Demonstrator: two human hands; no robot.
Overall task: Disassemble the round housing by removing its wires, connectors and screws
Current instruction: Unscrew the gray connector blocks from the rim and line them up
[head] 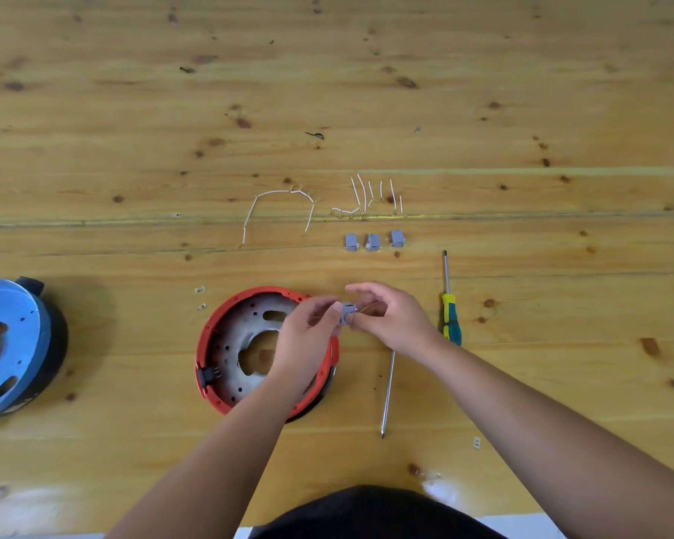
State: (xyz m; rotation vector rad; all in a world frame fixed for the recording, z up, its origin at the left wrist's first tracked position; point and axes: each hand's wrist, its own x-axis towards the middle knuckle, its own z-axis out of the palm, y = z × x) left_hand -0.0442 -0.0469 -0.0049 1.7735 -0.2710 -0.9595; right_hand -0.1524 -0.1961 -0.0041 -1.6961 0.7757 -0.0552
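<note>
Wooden tabletop [133,130]: we are pinching a grey connector [347,313] between left hand [308,336] and right hand [390,320], at two o'clock of the red housing [211,344].

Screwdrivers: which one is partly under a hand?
The plain steel-shafted one, running out from beneath the right hand. The yellow-and-teal-handled screwdriver lies in the open, right of that hand.

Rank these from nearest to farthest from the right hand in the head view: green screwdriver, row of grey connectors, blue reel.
1. Green screwdriver, just right of the right hand.
2. Grey connectors, in a row farther up the table.
3. Blue reel, at the far left edge.
</note>
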